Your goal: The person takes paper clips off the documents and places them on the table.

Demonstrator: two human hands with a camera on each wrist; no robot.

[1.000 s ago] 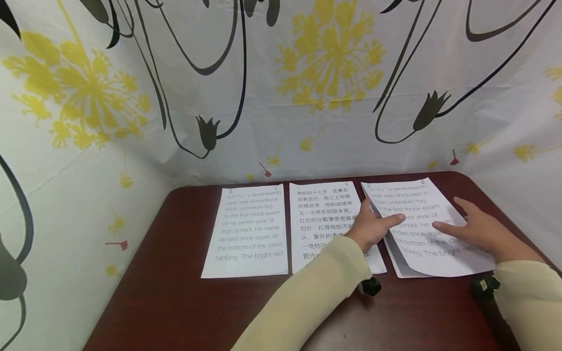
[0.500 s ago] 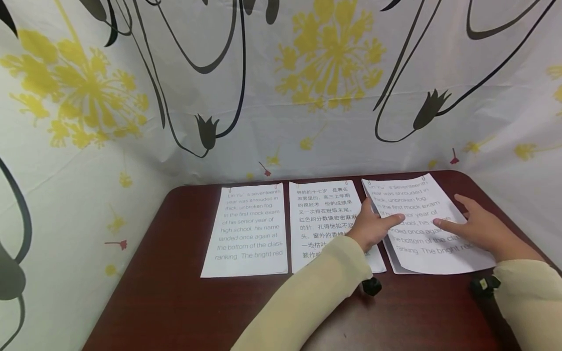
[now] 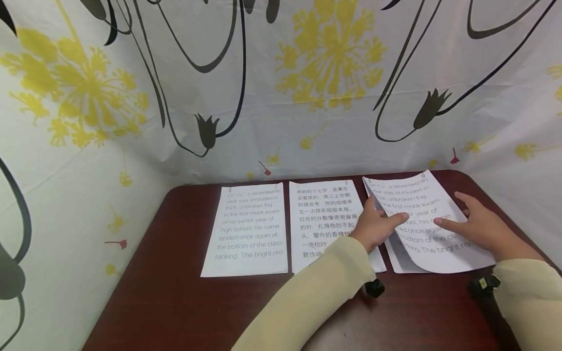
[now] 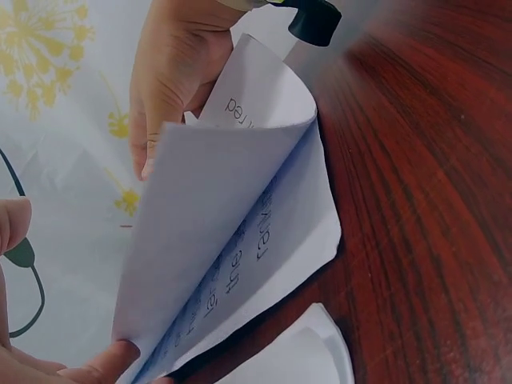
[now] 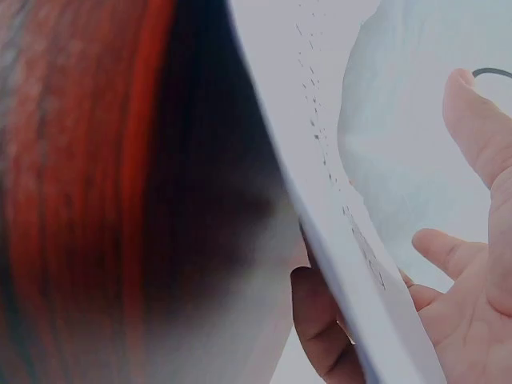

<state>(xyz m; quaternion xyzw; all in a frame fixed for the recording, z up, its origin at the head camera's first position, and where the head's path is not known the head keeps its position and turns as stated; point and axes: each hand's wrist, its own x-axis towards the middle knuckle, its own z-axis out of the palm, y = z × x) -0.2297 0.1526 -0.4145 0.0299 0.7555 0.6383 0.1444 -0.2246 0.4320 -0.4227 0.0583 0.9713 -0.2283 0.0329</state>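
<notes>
The rightmost stack of printed sheets (image 3: 421, 209) bears English text and has small paper clips at its top corners. Its top sheet bows up along the left side, showing a page beneath. At that edge my left hand (image 3: 375, 226) has its fingers against the sheet, thumb stretched out over the print. The left wrist view shows a fingertip touching the edge of the raised sheet (image 4: 200, 208), the thumb apart from it. My right hand (image 3: 478, 226) lies along the stack's right side, thumb extended over the page. Sheets partly hide its fingers in the right wrist view.
A middle stack with Chinese text (image 3: 325, 209) lies beside it, partly covered by my left arm. Farther left lies another English stack (image 3: 250, 229). All rest on a dark red wooden table (image 3: 175, 302), with a flower-patterned cloth (image 3: 263, 97) hanging behind.
My left hand has shifted slightly right, and the left edge of the top sheet bends up more, exposing more of the page below. My right hand has stayed nearly still.
</notes>
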